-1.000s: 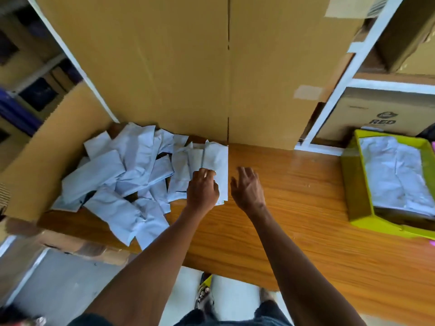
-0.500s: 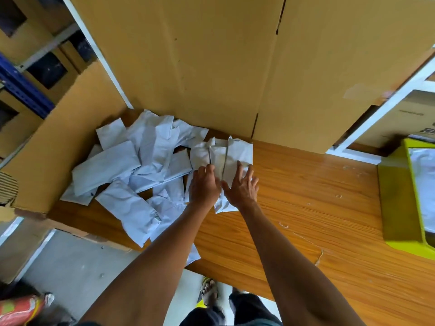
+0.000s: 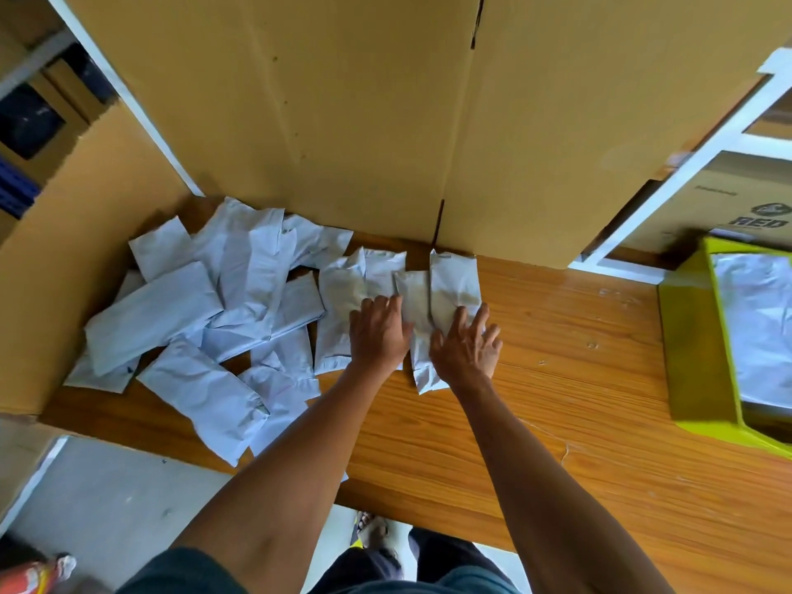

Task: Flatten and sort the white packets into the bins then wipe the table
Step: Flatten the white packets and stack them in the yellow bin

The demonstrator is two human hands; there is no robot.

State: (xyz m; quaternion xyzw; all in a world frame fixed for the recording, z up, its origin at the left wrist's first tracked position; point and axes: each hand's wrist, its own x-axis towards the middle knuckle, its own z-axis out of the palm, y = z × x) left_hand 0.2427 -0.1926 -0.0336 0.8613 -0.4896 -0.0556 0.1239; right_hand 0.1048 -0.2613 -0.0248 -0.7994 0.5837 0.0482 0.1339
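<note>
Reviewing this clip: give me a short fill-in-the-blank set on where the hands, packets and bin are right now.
1. Both hands, left hand and right hand, press on white ____ at the pile's right edge.
2. The bin at the table's right is ____ in colour.
3. The loose packets pile lies to the ____ of the hands.
4. Behind the wooden table stands a large ____ box.

Answers: packets; yellow-green; left; cardboard

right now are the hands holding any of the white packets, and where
Nothing is gripped. The left hand and right hand press flat on the lower halves of crumpled white paper packets on the wooden table.
</note>
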